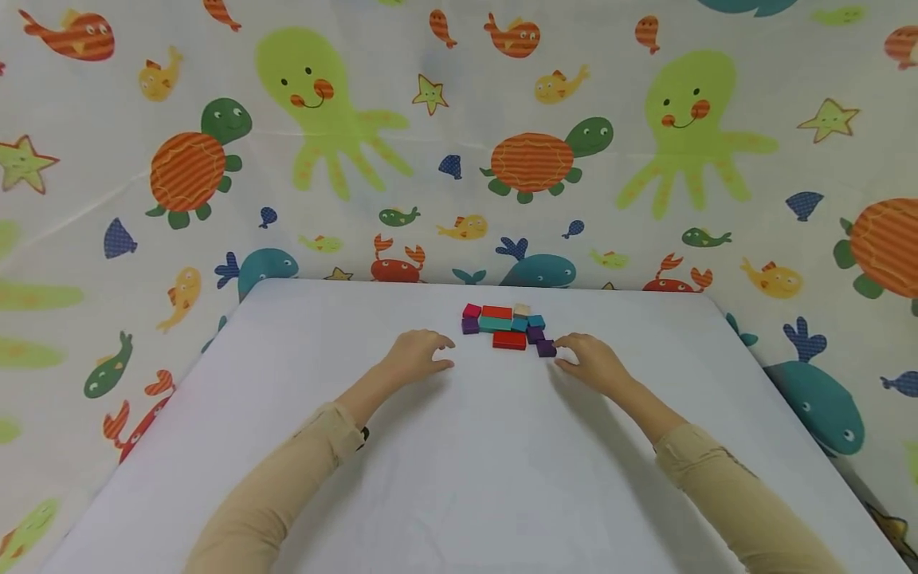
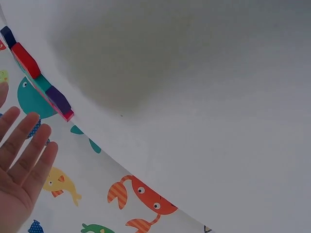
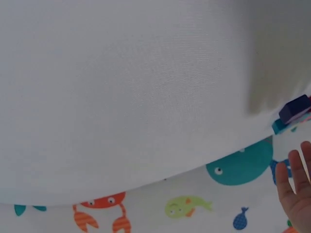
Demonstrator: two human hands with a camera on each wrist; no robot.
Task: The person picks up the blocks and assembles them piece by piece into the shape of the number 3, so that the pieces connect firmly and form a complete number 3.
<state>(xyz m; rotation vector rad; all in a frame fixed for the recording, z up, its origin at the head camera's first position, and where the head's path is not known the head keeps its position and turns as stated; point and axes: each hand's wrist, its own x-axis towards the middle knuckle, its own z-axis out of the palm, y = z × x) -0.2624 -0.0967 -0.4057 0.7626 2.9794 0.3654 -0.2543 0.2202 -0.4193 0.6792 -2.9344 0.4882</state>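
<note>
Coloured blocks form a tight group at the far middle of the white table. In front lie a long red block (image 1: 509, 341) and a purple block (image 1: 547, 348), with another purple block (image 1: 535, 335) behind it. My right hand (image 1: 590, 363) is at the front purple block's right side, fingertips very close; whether they touch it I cannot tell. My left hand (image 1: 416, 356) hovers left of the group, apart from it, holding nothing. Both wrist views show extended fingers on the left hand (image 2: 22, 179) and the right hand (image 3: 297, 199).
Behind the front blocks sit a long teal block (image 1: 495, 324), a left purple block (image 1: 469, 326), a pink-red block (image 1: 472, 311), a long red block (image 1: 496, 312), a cream block (image 1: 521, 309) and two blue ones. A sea-animal cloth (image 1: 430, 199) hangs beyond the table (image 1: 459, 462).
</note>
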